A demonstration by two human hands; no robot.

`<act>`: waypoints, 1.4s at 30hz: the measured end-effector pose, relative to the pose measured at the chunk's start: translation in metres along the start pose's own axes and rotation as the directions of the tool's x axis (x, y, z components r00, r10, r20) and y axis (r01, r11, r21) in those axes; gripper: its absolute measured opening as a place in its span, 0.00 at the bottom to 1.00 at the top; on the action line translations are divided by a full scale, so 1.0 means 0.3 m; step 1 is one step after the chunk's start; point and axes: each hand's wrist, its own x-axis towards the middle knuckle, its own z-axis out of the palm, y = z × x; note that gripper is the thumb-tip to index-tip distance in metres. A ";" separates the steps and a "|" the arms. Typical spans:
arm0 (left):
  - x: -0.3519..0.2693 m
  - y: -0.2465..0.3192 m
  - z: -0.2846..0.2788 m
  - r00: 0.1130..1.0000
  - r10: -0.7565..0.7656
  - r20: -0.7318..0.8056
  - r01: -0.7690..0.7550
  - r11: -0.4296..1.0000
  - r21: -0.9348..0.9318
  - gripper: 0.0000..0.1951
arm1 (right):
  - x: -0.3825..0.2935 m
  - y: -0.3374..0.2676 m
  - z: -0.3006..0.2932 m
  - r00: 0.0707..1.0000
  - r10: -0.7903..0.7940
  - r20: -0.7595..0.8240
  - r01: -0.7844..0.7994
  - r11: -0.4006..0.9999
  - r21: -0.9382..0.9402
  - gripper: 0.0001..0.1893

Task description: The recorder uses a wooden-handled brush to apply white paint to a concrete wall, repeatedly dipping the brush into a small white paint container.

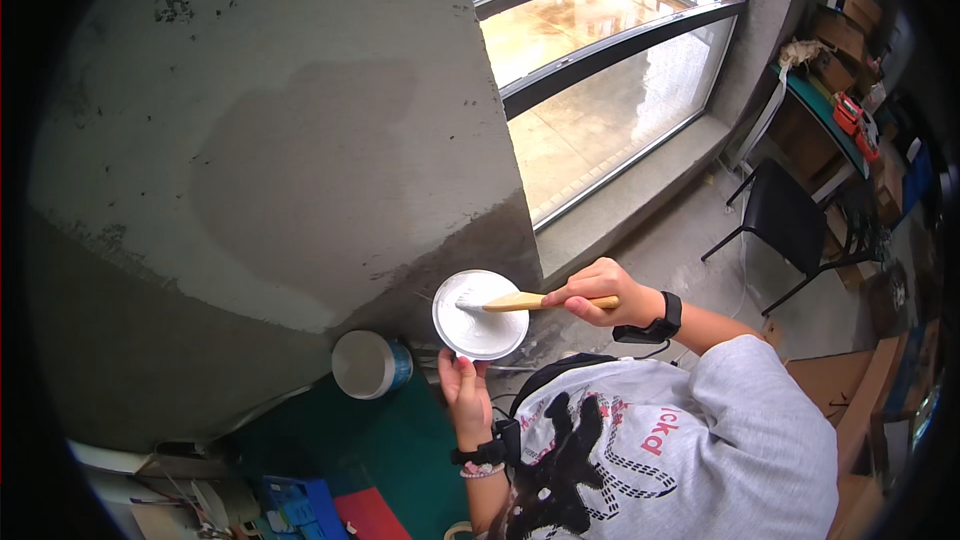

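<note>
My left hand [466, 394] supports a round white tub [517, 341] from below, with the thumb at its rim. White paint or a similar paste [487, 326] covers the inside of the tub. In my right hand [604, 292] is the light wooden handle of a flat paintbrush [517, 302]. Its pale bristles rest in the white stuff, and how deep they go cannot be seen. Beyond the tub rises a grey plastered wall [442, 127] with a darker patch [300, 172] on it.
A second white tub [362, 365] stands on a green tabletop [337, 435] against the wall. Blue bin [304, 506], red sheet [371, 514] and tape roll [457, 531] lie below. To the right are a window [615, 82], black chair [784, 217] and another table [817, 112] with cardboard boxes.
</note>
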 end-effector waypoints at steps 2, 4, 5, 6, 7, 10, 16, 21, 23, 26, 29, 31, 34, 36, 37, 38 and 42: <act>0.005 -0.005 -0.001 1.000 0.007 0.014 -0.008 0.999 0.044 0.18 | -0.004 0.004 -0.006 1.000 0.001 0.010 -0.001 1.000 -0.015 0.12; 0.005 -0.011 0.004 0.999 0.012 0.030 -0.015 0.996 0.087 0.19 | -0.015 0.019 -0.009 0.998 -0.063 -0.006 0.063 0.998 -0.028 0.16; 0.005 -0.014 0.009 0.999 0.022 0.028 -0.024 0.996 0.088 0.19 | -0.019 0.018 -0.014 0.998 -0.061 -0.008 0.061 0.998 -0.030 0.16; 0.006 -0.017 0.012 0.999 0.032 0.025 -0.034 0.995 0.089 0.19 | -0.020 0.019 -0.018 0.999 0.034 -0.002 -0.034 0.999 -0.001 0.14; 0.006 -0.021 0.015 0.999 0.030 0.028 -0.033 0.996 0.089 0.19 | -0.020 0.015 -0.021 0.992 0.129 0.006 -0.129 0.991 0.027 0.12; 0.003 -0.037 0.025 0.999 0.040 -0.006 -0.039 0.994 0.098 0.18 | -0.007 -0.009 -0.006 0.927 0.371 -0.050 -0.355 0.914 0.195 0.18; -0.007 -0.064 0.047 0.997 0.074 0.023 -0.078 0.979 0.188 0.15 | -0.004 0.000 0.005 0.688 0.726 -0.001 -0.617 0.586 0.526 0.19; -0.012 -0.074 0.053 0.996 0.079 0.038 -0.086 0.969 0.230 0.14 | -0.031 0.062 0.019 0.582 0.813 0.036 -0.656 0.442 0.612 0.21; -0.009 -0.082 0.049 0.996 0.079 0.040 -0.087 0.965 0.249 0.14 | -0.041 0.072 0.030 0.538 0.840 0.069 -0.628 0.344 0.698 0.22; -0.008 -0.087 0.050 0.996 0.087 0.028 -0.091 0.963 0.253 0.14 | -0.052 0.082 0.050 0.476 0.874 0.097 -0.591 0.236 0.771 0.22; -0.008 -0.086 0.055 0.994 0.106 0.035 -0.112 0.955 0.274 0.14 | -0.083 0.122 0.073 0.453 0.880 0.144 -0.509 0.123 0.852 0.21; -0.008 -0.084 0.052 0.993 0.103 0.052 -0.114 0.951 0.288 0.14 | -0.094 0.137 0.087 0.432 0.885 0.171 -0.493 0.073 0.867 0.21; -0.010 -0.084 0.048 0.994 0.101 0.045 -0.110 0.950 0.293 0.15 | -0.105 0.130 0.099 0.389 0.898 0.207 -0.462 -0.005 0.887 0.20; -0.011 -0.083 0.049 0.994 0.099 0.049 -0.110 0.942 0.317 0.15 | -0.113 0.127 0.107 0.366 0.905 0.217 -0.448 -0.034 0.894 0.20; -0.012 -0.083 0.049 0.994 0.099 0.053 -0.111 0.934 0.339 0.15 | -0.118 0.130 0.111 0.366 0.903 0.225 -0.423 -0.054 0.904 0.20; -0.012 -0.085 0.048 0.994 0.098 0.053 -0.110 0.934 0.339 0.15 | -0.122 0.131 0.114 0.367 0.901 0.233 -0.398 -0.074 0.914 0.20; -0.010 -0.092 0.050 0.996 0.065 0.057 -0.080 0.944 0.319 0.15 | -0.125 0.133 0.123 0.345 0.907 0.241 -0.363 -0.108 0.926 0.20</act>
